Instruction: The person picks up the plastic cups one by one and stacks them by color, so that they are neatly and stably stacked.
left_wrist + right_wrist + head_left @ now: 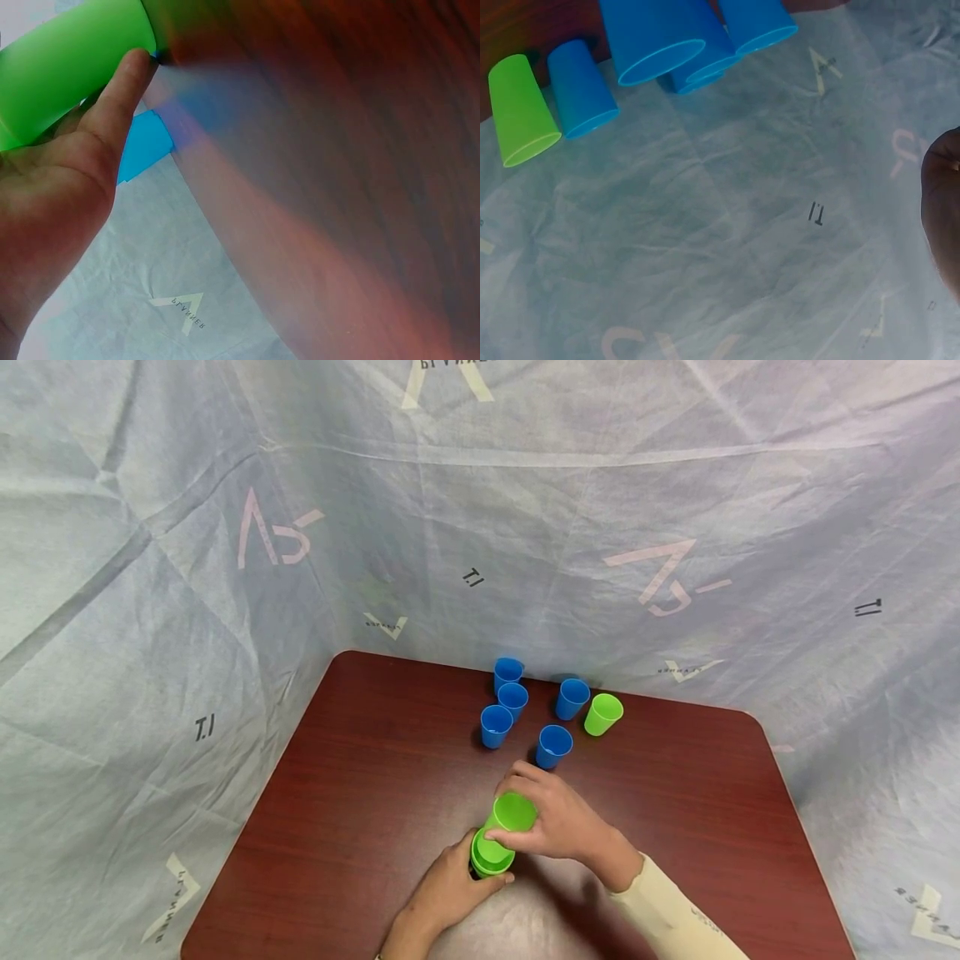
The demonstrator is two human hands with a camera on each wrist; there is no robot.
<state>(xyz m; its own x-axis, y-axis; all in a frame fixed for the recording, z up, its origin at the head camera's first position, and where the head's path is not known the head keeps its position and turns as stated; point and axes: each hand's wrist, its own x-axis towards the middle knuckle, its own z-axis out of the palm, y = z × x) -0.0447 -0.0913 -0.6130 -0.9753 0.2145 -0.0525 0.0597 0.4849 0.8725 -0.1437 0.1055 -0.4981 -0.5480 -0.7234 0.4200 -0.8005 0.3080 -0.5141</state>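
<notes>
Low in the head view, my left hand (448, 887) grips nested green cups (492, 867) from the side, thumb toward the front. My right hand (558, 817) pinches another green cup (513, 812) near its rim. That cup leans, its base inside the mouth of the ones below. In the left wrist view, a finger of the left hand (75, 161) lies along a green cup wall (71, 67). Only a sliver of the right hand (942, 202) shows at the edge of the right wrist view, its cup outside the picture.
Beyond the hands, several blue cups (496, 727) stand upright on the brown table (360, 760). A lone green cup (603, 715) stands at the right of that group, close to a blue cup (573, 698). Grey printed cloth (540, 527) hangs behind the table and at its sides.
</notes>
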